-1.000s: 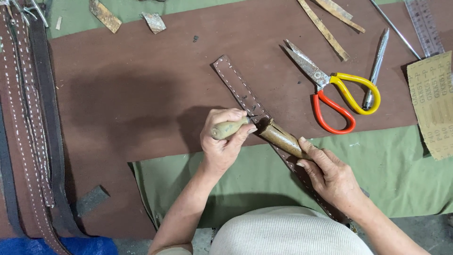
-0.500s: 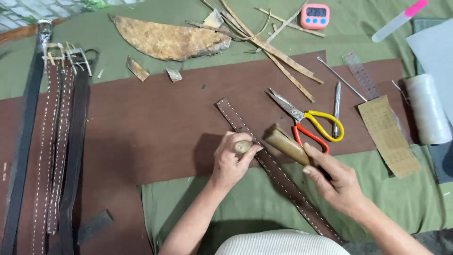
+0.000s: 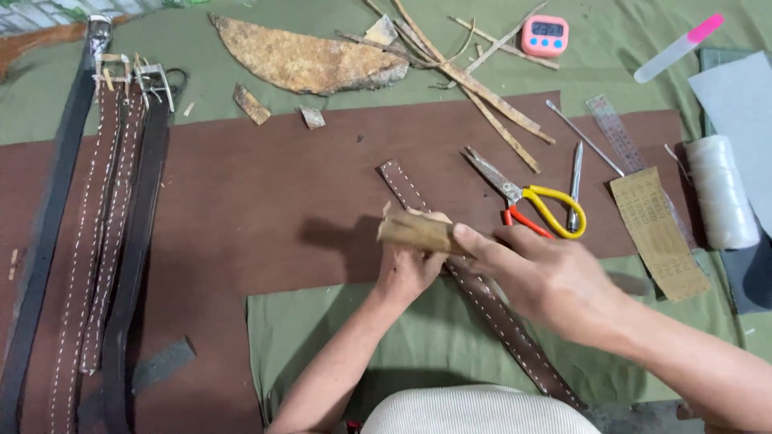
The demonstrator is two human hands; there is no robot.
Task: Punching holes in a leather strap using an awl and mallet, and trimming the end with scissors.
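Left hand (image 3: 408, 269) curled palm-up, right hand (image 3: 547, 277) reaching across it, fingers (image 3: 482, 241) extended leftward

Both hands — left hand (image 3: 408, 269), right hand (image 3: 547, 277) — grip a tan block (image 3: 418, 233) over the stitched brown strap (image 3: 482, 293); scissors (image 3: 527, 197) lie just right.

Single head view, looking steeply down, close over hands (image 3: 482, 261) at brown worktable (image 3: 265, 201).
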